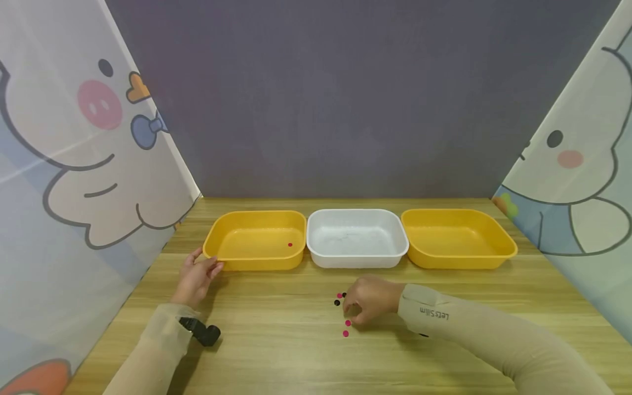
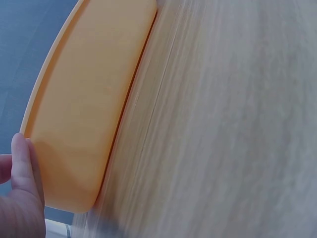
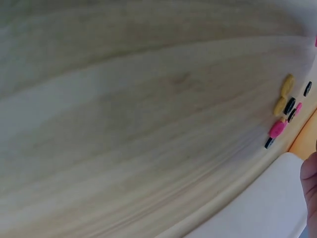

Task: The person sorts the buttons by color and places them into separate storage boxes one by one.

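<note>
Pale right sleeve (image 1: 494, 329) and left sleeve (image 1: 153, 340) lie closest to the head camera; your forearms reach in over the tabletop (image 1: 276, 351) from either side.

Step in hand, as judged: picking small discs out of a loose scatter at the middle. Loose there: a black disc (image 1: 337, 303), a magenta disc (image 1: 339, 295), another black disc (image 1: 344, 294) right at your fingers, and two magenta discs (image 1: 348, 323) nearer you. Right wrist view adds yellow pieces (image 3: 287, 85), probably hidden behind your hand from above. One lone magenta disc (image 1: 289, 244) lies inside the left yellow bin (image 1: 261, 264); the white bin (image 1: 357, 262) and right yellow bin (image 1: 461, 261) continue the row.

Next move, by my reading, calls for a fingertip pinch on one flat disc without pushing its neighbours.

Pose: your right hand (image 1: 372, 299) is low over the scatter, fingers bent downward. Right grip narrow; whether it holds a disc, cannot tell. Your left hand (image 1: 195, 277) rests at the left yellow bin's near left corner, fingers loosely extended against it; left grip relaxed, not clenched.
</note>
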`<state>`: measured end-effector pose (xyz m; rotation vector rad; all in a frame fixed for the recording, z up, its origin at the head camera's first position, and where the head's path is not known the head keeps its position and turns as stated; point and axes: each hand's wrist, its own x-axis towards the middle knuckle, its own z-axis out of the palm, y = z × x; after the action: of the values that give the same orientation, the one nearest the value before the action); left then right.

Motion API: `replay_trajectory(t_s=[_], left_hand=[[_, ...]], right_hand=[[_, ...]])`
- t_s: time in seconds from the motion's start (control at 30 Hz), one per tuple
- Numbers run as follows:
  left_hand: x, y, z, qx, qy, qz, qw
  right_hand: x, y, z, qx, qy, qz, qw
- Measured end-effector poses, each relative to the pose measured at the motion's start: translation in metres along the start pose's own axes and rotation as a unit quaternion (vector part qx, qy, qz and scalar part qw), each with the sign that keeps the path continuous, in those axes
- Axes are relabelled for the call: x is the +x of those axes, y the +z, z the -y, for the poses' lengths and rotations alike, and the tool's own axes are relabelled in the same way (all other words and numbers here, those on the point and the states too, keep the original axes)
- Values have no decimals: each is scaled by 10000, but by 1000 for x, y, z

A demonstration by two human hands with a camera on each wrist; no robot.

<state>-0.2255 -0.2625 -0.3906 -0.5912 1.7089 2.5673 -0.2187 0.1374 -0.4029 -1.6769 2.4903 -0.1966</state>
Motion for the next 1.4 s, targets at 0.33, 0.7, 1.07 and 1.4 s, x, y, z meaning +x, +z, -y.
replay_trajectory(t_s=[0.33, 0.7, 1.07, 1.4], left_hand=[[-1, -2, -2, 12, -184, 179, 9997], [-1, -2, -6, -72, -374, 186, 9991], [-3, -2, -8, -91, -378, 221, 9990], [0, -3, -8, -134, -417, 274, 9987]], right_hand=[[1, 4, 0, -310, -33, 201, 9993], [8, 1, 3, -754, -426, 389, 9955], [13, 2, 3, -1285, -893, 157, 9876], [18, -1, 6, -1555, -923, 215, 9833]])
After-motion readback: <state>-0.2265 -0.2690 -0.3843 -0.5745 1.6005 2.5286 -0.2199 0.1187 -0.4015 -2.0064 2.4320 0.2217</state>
